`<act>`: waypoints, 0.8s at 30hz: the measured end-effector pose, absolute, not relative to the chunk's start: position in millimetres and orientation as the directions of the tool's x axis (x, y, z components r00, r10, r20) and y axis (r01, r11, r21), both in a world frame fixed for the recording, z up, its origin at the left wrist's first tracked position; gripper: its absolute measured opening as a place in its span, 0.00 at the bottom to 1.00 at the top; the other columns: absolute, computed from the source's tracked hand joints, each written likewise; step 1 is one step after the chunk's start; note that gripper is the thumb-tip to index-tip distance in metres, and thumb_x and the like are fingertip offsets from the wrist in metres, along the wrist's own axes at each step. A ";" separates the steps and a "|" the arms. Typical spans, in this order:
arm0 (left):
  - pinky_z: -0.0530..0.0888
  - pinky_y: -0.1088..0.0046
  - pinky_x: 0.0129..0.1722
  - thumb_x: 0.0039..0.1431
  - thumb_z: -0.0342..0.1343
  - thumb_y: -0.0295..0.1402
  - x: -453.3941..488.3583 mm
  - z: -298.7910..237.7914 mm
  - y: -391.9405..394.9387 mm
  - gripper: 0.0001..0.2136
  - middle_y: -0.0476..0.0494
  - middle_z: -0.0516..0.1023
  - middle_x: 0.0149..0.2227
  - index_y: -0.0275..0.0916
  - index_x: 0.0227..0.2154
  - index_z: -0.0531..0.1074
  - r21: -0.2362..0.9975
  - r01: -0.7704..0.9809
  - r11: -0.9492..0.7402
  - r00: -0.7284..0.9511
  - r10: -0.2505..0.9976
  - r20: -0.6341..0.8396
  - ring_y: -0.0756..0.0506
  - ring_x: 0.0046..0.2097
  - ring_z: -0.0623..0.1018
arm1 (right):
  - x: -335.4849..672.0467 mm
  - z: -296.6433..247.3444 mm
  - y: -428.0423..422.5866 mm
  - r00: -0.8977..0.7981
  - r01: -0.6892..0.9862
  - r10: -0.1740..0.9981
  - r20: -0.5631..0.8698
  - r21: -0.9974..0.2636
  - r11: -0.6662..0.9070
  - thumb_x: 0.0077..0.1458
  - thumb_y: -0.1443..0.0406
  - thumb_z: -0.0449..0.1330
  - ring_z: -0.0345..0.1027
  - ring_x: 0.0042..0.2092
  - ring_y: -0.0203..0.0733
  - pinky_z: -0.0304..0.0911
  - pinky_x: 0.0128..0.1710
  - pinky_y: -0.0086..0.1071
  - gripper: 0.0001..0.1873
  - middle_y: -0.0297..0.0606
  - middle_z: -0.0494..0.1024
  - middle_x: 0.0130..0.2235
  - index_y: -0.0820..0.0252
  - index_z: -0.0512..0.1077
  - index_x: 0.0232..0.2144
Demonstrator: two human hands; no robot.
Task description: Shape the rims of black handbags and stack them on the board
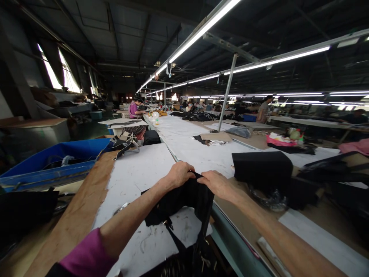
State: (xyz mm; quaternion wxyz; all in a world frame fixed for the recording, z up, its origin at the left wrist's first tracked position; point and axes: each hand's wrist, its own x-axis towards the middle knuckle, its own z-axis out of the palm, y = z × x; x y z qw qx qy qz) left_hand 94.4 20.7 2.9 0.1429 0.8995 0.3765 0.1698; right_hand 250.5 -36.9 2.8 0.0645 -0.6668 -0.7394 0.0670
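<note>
A black fabric piece that looks like part of a bag [177, 198] hangs between my two hands over the white-covered table [138, 173]. My left hand [180, 173] pinches its top edge, thumb and fingers closed. Close beside it, my right hand [213, 181] grips the same edge. Straps and a small metal fitting dangle below the cloth, above the table's near end. At the bottom of the view lies more dark material [184, 265], too dark to make out fully.
A blue bin [57, 175] stands to the left. Black folded pieces [262, 167] lie on the right-hand table, with a pink basin [281, 140] behind. A metal post [227, 92] rises from the table. Farther off, a person in purple [134, 109] works at the left side.
</note>
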 end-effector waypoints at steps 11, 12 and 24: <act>0.64 0.76 0.31 0.48 0.51 0.35 99.5 -3.8 32.6 0.10 0.49 0.76 0.27 0.40 0.30 0.75 0.395 0.610 -0.687 0.669 0.713 0.209 0.48 0.33 0.71 | 254.2 -0.1 -22.3 -0.149 0.960 0.988 0.048 -0.232 0.156 0.55 0.59 0.45 0.64 0.33 0.37 0.48 0.27 0.27 0.15 0.35 0.72 0.29 0.56 0.70 0.28; 0.64 0.77 0.32 0.48 0.51 0.34 99.1 -2.4 33.7 0.10 0.49 0.76 0.27 0.40 0.31 0.75 0.422 0.603 -0.677 0.671 0.716 0.191 0.48 0.33 0.71 | 254.5 -0.2 -20.6 -0.146 0.961 0.988 0.048 -0.230 0.153 0.55 0.59 0.46 0.63 0.32 0.37 0.47 0.26 0.27 0.15 0.35 0.72 0.29 0.57 0.70 0.27; 0.59 0.78 0.24 0.53 0.45 0.35 1.6 1.9 -7.2 0.12 0.51 0.67 0.20 0.36 0.22 0.70 0.472 0.723 -0.504 0.511 0.851 0.124 0.52 0.24 0.64 | 254.0 -3.7 -22.5 -0.158 0.949 0.983 0.093 -0.261 0.177 0.55 0.57 0.45 0.56 0.26 0.33 0.44 0.24 0.27 0.18 0.32 0.65 0.22 0.59 0.62 0.19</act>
